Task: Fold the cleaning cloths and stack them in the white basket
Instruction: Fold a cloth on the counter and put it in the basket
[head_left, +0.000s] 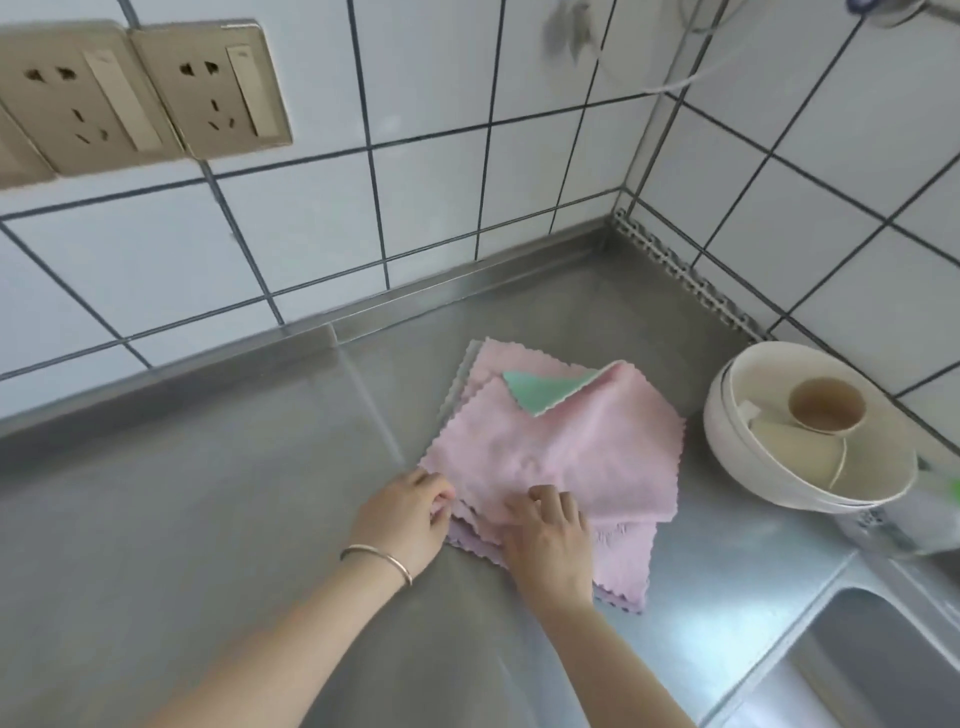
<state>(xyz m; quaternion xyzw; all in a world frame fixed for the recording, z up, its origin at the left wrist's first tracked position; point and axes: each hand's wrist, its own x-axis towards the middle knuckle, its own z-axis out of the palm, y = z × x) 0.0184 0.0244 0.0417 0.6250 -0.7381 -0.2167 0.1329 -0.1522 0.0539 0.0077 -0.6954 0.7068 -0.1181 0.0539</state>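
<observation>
Low in the frame's centre, the left hand (410, 514) pinched the near corner of the pink scallop-edged microfibre cloths (561, 447) while the right hand (550, 540) gripped their near edge on the steel bench (208, 493). Several layers overlapped, so lifting one might have dragged others askew.

Bare steel tabletop (182, 493) lies open to the left of the pile of cloths (556, 447) and along the near edge, and a clear strip of it runs behind the pile up to the tiled wall (415, 156). To the right, a stack of white bowls (769, 483) holding cups (826, 408) stands near the pile, leaving only a narrow lane of steel between them. The sink basin (872, 670) drops away at near right, and both walls close off the far corner.
</observation>
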